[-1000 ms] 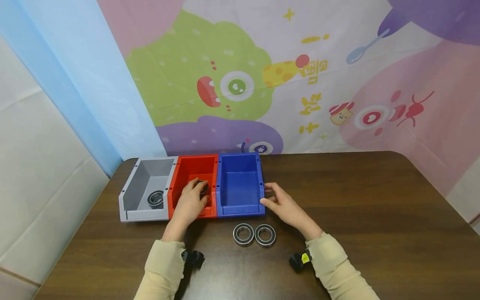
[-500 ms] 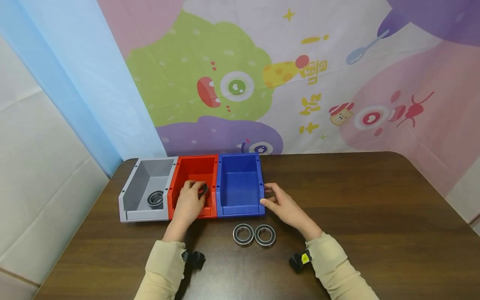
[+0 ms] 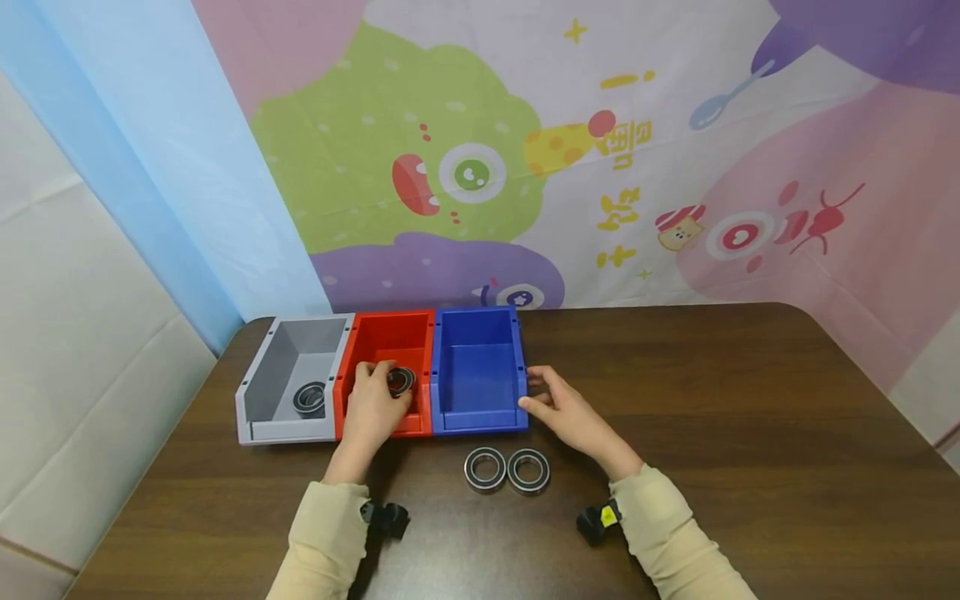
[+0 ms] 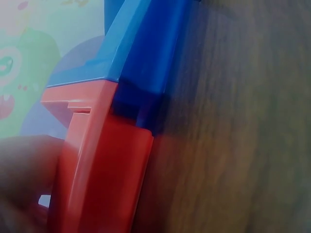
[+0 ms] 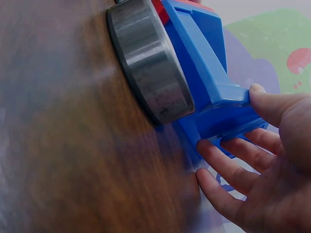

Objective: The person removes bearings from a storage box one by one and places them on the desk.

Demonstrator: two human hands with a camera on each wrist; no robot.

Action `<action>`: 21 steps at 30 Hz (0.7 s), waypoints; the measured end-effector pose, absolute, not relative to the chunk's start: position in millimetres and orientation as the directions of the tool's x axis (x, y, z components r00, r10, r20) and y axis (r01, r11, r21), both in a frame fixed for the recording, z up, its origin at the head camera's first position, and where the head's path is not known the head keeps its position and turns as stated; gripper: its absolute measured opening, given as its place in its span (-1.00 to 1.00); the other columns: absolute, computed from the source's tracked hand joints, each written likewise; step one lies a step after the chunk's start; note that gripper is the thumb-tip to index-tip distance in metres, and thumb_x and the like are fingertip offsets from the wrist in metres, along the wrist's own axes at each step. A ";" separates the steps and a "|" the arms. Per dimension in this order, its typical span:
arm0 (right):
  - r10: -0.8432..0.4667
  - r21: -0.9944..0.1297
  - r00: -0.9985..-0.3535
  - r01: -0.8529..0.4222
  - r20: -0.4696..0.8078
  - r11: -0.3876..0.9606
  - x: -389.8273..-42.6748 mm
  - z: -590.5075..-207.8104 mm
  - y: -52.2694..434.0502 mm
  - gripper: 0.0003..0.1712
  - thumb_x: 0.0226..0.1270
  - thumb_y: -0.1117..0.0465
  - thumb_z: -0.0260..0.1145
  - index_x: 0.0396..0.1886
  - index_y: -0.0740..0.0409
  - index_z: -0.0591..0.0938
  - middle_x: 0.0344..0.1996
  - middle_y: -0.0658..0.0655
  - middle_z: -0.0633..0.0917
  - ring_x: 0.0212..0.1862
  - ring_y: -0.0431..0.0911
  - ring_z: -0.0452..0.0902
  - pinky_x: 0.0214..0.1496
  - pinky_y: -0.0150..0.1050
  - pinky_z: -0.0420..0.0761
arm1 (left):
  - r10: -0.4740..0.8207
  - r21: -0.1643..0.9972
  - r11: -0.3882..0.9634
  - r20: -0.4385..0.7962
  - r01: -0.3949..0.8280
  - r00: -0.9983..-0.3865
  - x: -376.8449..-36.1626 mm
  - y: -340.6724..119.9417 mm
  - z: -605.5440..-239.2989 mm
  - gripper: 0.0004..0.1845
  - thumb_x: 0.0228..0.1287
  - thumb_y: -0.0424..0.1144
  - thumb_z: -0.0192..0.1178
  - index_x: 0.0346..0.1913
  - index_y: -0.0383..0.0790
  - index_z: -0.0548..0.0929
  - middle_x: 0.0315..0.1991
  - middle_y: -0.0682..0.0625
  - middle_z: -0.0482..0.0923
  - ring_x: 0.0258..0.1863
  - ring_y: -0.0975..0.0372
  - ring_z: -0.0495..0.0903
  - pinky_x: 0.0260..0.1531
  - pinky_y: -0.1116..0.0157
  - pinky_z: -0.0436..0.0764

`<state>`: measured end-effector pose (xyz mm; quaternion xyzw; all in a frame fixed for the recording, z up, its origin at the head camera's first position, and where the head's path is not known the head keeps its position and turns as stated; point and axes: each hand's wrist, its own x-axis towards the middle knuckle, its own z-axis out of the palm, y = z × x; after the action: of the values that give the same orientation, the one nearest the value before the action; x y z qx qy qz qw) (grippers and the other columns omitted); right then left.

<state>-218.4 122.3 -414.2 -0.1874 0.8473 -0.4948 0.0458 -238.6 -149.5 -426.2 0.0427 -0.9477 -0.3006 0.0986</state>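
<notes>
My left hand (image 3: 375, 408) reaches into the red bin (image 3: 390, 333), its fingers and thumb on either side of a ball bearing (image 3: 402, 381). In the left wrist view, part of the left hand (image 4: 26, 172) shows beside the red bin wall; the bearing is hidden there. My right hand (image 3: 573, 412) holds the right side of the blue bin (image 3: 480, 375). In the right wrist view, the thumb touches the rim and the fingers (image 5: 233, 170) lie along the outer side.
Two bearings, a left one (image 3: 485, 469) and a right one (image 3: 528, 471), lie side by side in front of the blue bin. The grey bin (image 3: 258, 383) holds bearings (image 3: 309, 400) that look stacked. A printed cloth (image 3: 480, 125) hangs behind the wooden table (image 3: 712, 417).
My left fingers have shifted left inside the red bin, so more of the bearing shows. The bearing itself has hardly moved. My right hand stays at the blue bin.
</notes>
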 end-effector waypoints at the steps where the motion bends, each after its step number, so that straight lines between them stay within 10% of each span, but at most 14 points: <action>1: -0.366 -0.854 -0.925 -0.273 0.107 0.442 -215.8 -409.7 121.7 -0.51 0.31 0.26 0.12 0.16 0.36 0.26 0.03 0.39 0.44 -0.08 0.16 0.54 -0.02 -0.01 0.51 | -0.145 0.581 0.813 0.162 -0.024 -0.976 -238.6 -149.7 -426.0 -0.46 0.02 -0.25 0.23 0.13 -0.30 0.43 0.01 -0.26 0.28 -0.16 -0.15 0.51 -0.07 -0.02 0.49; 21: -0.367 -0.850 -0.925 -0.270 0.099 0.452 -224.6 -424.4 125.1 -0.50 0.32 0.21 0.12 0.18 0.30 0.26 0.06 0.35 0.45 -0.08 0.12 0.54 -0.03 -0.04 0.52 | -0.137 0.621 0.784 0.187 0.009 -0.973 -238.6 -153.2 -422.1 -0.41 -0.09 -0.29 0.27 0.12 -0.26 0.45 -0.02 -0.26 0.43 -0.10 -0.09 0.47 -0.10 -0.01 0.50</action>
<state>-224.6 125.1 -424.4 -0.1874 0.8505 -0.4890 0.0496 -238.6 -153.2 -422.1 0.0340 -0.9378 -0.3271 0.1117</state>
